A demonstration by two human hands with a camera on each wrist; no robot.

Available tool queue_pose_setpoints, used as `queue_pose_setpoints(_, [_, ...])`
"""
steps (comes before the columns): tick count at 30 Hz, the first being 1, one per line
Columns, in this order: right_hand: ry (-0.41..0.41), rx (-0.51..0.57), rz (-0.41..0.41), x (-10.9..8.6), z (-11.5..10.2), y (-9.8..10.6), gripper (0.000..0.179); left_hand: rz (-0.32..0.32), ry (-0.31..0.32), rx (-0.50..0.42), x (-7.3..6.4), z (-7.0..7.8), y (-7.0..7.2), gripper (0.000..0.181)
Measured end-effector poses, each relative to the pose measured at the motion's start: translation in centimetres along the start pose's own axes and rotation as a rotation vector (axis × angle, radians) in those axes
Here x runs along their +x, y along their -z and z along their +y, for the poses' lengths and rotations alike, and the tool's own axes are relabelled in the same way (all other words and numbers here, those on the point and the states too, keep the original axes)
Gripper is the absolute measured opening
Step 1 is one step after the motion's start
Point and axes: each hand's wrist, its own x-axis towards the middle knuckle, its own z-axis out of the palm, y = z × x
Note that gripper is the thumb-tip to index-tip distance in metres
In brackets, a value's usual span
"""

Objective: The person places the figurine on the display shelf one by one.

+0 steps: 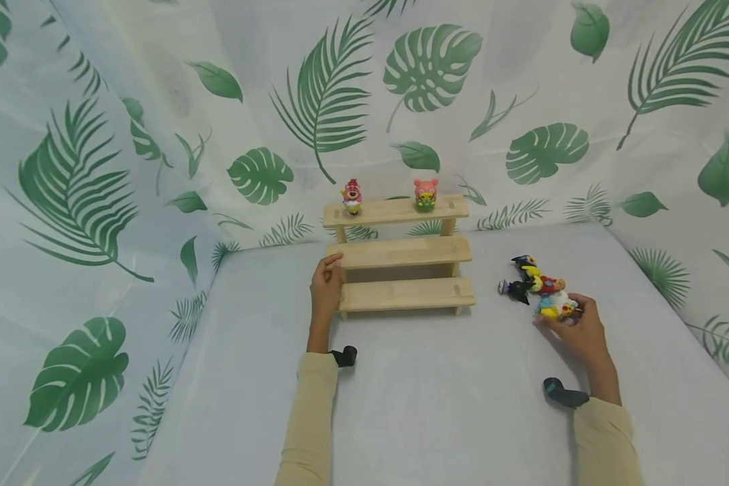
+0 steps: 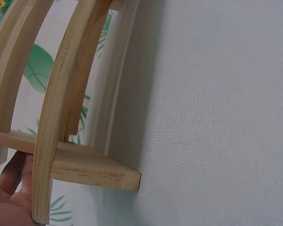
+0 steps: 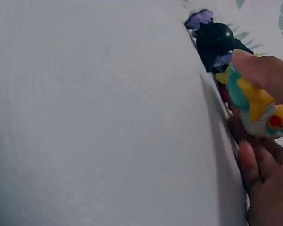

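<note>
A three-step wooden display shelf (image 1: 401,253) stands against the back wall. My left hand (image 1: 326,287) holds its left end, fingers at the middle step; in the left wrist view the fingers (image 2: 12,176) reach behind a board. On the right, my right hand (image 1: 580,331) pinches a toy figurine (image 1: 557,307) in white, yellow and light blue between thumb and fingers. The right wrist view shows the thumb over the white-and-yellow figurine (image 3: 259,103), close over the table. Just past it lie a black figurine (image 1: 514,291) and a red-and-yellow figurine (image 1: 543,280).
On the top step sit a pink figurine with a red top (image 1: 352,197) at left and a pink-and-green figurine (image 1: 426,196) at right. Another small dark figurine (image 1: 524,260) lies behind the group. A leaf-print sheet (image 1: 364,101) rises behind the white table (image 1: 437,405).
</note>
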Motion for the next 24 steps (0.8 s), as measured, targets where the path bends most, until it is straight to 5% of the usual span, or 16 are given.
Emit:
queue_pose_setpoints(8, [-0.086,0.287,0.014,-0.2,-0.5,0.2,0.093,0.06,-0.002,0.004,0.8,-2.3,-0.4,0.027])
queue_pose_setpoints(16, [-0.096,0.662,-0.098,-0.3,-1.1,0.2,0.084,0.005,0.023,0.014,-0.1,1.4,0.3,0.031])
queue_pose_setpoints(24, [-0.088,1.085,-0.178,-0.8,-2.4,0.1,0.075,0.042,0.048,0.02,1.0,-2.3,-0.4,0.032])
